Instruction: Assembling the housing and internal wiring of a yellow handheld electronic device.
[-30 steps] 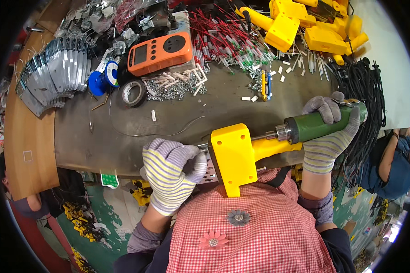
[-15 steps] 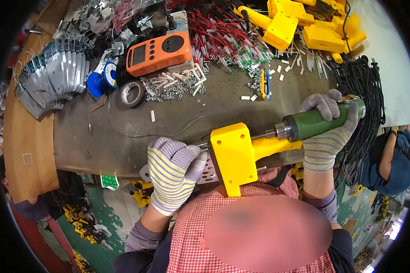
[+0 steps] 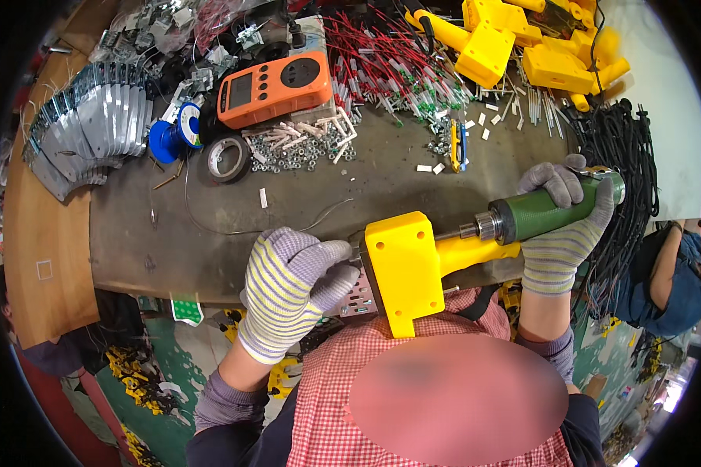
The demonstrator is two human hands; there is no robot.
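My right hand, in a striped glove, wraps round a green power screwdriver held level. Its bit reaches left to the side of a yellow plastic housing, just above the yellow handle that sticks out to the right. At the housing's left side, my left hand is closed, thumb and forefinger pressed near the metal. Whatever those fingers pinch is hidden. A perforated metal plate shows between the left fingers and the housing. The housing sits just in front of the table edge, against a checked apron.
Behind stand an orange meter, black tape and a blue spool. Loose nuts, red wires and a cutter lie near. Black cables hang at right; metal blades stack at left.
My left hand has turned and shifted slightly left, its fingertips moving up along the housing's side. A metal tab left of it is now hidden. The screwdriver keeps its place at the housing.
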